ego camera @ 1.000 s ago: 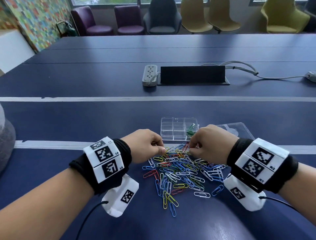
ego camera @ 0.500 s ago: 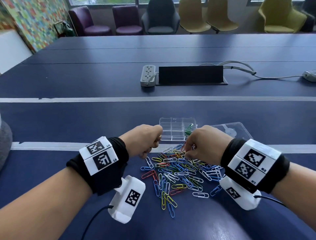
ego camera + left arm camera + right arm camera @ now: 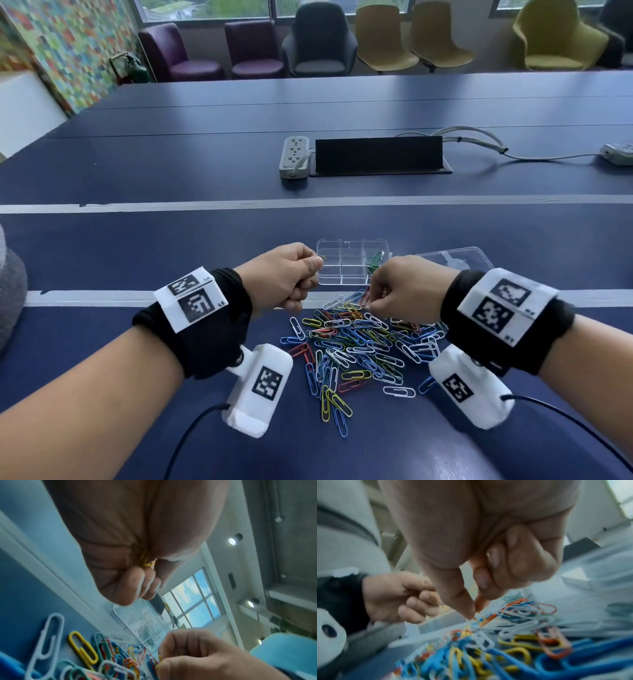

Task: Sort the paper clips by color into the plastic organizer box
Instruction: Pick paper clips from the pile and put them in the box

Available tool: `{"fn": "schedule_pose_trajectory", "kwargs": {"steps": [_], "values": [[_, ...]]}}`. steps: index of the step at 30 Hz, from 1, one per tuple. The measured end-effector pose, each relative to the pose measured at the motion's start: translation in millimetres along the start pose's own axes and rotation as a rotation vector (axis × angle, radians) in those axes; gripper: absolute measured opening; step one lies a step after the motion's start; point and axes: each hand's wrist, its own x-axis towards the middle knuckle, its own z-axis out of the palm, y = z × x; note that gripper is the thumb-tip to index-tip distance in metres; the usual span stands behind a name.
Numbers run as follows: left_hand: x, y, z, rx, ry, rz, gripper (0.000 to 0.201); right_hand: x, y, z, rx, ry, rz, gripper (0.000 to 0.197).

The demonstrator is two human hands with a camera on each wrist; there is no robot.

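Note:
A heap of mixed-colour paper clips lies on the blue table in front of me. Just behind it stands the clear organizer box, with green clips in its right-hand compartment. My left hand hovers at the box's left edge. In the left wrist view its curled fingers hold yellow clips. My right hand is down on the far edge of the heap. In the right wrist view its thumb and forefinger pinch a clip there, apparently a yellow one.
The box's clear lid lies to the right of the box. Farther back are a power strip, a black cable hatch and cables. A white tape line crosses the table. A grey object sits at the left edge.
My left hand has lifted off the heap and moved up toward the box's left edge, fingers still curled. My right hand has stayed at the heap's far edge.

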Motion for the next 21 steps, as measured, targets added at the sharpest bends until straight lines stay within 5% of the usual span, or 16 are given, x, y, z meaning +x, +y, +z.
{"fn": "schedule_pose_trajectory", "kwargs": {"steps": [7, 15, 21], "values": [[0, 3, -6, -0.245, -0.034, -0.097, 0.019, 10, 12, -13, 1.105, -0.303, 0.263, 0.016], [4, -2, -3, -0.213, -0.065, -0.009, 0.019, 22, 17, -23, 1.302, -0.352, 0.222, 0.030], [5, -6, -7, -0.160, -0.104, -0.015, 0.024, 25, 12, -26, 1.336, -0.344, 0.266, 0.022]]}}
